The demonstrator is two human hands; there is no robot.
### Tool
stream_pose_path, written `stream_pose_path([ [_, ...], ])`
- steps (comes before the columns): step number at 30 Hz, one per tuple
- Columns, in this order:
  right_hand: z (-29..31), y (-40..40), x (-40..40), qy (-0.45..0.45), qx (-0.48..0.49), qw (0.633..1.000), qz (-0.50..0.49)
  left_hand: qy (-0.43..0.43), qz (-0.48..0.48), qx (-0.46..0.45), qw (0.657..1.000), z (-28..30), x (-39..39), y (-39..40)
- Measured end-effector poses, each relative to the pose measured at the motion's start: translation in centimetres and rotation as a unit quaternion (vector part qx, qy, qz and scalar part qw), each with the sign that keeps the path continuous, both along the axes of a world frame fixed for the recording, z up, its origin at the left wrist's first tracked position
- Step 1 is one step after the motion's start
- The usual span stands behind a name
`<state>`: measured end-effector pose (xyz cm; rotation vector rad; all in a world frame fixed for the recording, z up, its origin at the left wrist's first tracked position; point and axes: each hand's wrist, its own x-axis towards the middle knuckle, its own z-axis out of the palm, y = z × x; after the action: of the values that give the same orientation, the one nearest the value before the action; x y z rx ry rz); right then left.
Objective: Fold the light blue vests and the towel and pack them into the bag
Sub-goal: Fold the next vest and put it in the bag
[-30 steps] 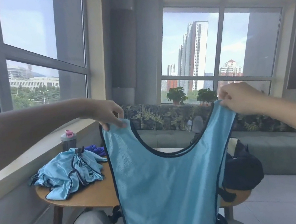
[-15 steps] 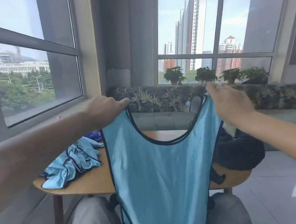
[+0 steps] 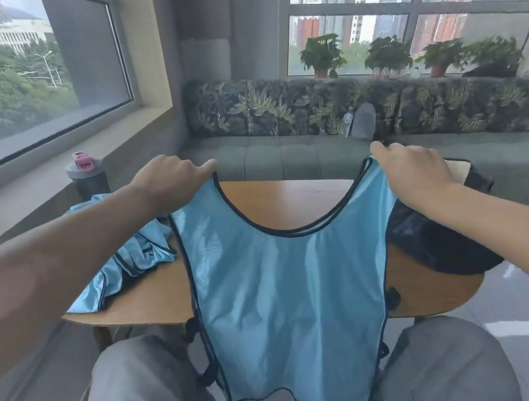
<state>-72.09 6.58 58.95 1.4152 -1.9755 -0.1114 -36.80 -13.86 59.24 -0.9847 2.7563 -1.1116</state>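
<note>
Since half a second before, both hands had come down and nearer the body, so that the light blue vest [image 3: 290, 286] hung lower, its hem now showing between the grey-trousered knees [image 3: 141, 393], where earlier it ran out of view at the bottom. The left hand [image 3: 171, 178] pinched the vest's left shoulder strap, fingers curled over it; the right hand [image 3: 414, 169] pinched the right strap in the same way. The vest hung flat and spread between them, in front of the near edge of the round wooden table [image 3: 290, 196], its dark-trimmed neckline dipping in a curve.

The pile of other light blue vests [image 3: 127, 260] lay crumpled on the table's left side as before, and the dark bag [image 3: 436, 242] sat on the right side, partly behind the right forearm. A grey bottle with a pink lid [image 3: 86, 175] stood beyond the pile, by the window ledge. The towel could not be made out.
</note>
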Motion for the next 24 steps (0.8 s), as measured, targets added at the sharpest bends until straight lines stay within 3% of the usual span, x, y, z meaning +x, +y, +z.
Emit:
stream_pose_path([
  [6,-3.1,-7.1,-3.4,-0.050,0.053,0.997,-0.012,-0.010,0.029,0.061,0.998,-3.5,-4.2,-6.5],
  [17,-14.8,-17.9,-7.6,-0.193,0.132,0.971,-0.042,-0.025,0.073,0.183,0.980,-16.3,-10.0,-15.8],
  [22,-19.0,-19.6,-7.5,-0.245,0.153,0.954,-0.075,0.025,0.096,0.241,0.965,-20.0,-10.6,-15.9],
  [24,-19.9,-19.5,-7.2,-0.253,0.127,0.957,-0.066,0.066,0.085,0.215,0.971,-21.1,-10.2,-15.4],
])
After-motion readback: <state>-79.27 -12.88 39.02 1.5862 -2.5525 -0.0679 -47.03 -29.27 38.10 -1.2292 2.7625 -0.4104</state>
